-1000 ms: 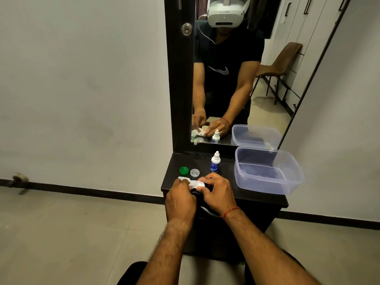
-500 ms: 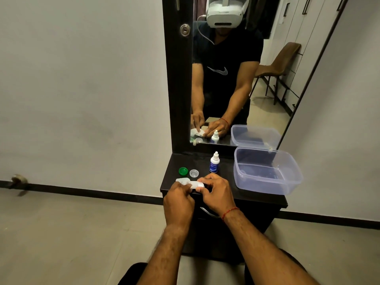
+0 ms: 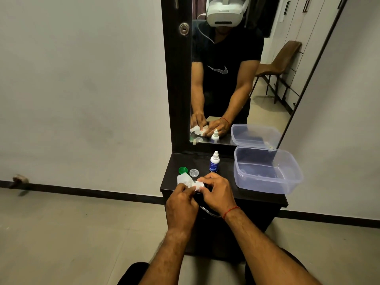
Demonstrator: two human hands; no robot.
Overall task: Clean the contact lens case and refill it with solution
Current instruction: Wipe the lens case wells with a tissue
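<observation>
Now your right grip (image 3: pixel 218 194) pinches the contact lens case (image 3: pixel 199 184), which sits between both grips; your left grip (image 3: pixel 182 202) pinches a tissue (image 3: pixel 184 178) against it. It is likely light, stiff, slick plastic: hold its outer edges, not the wells.

No legible words or numbers. Only a white swoosh logo (image 3: pixel 219 69) on the black shirt (image 3: pixel 228 48) in the mirror (image 3: pixel 287 95), upper centre. Blue label (image 3: pixel 214 166) on the bottle (image 3: pixel 214 159) unreadable.
</observation>
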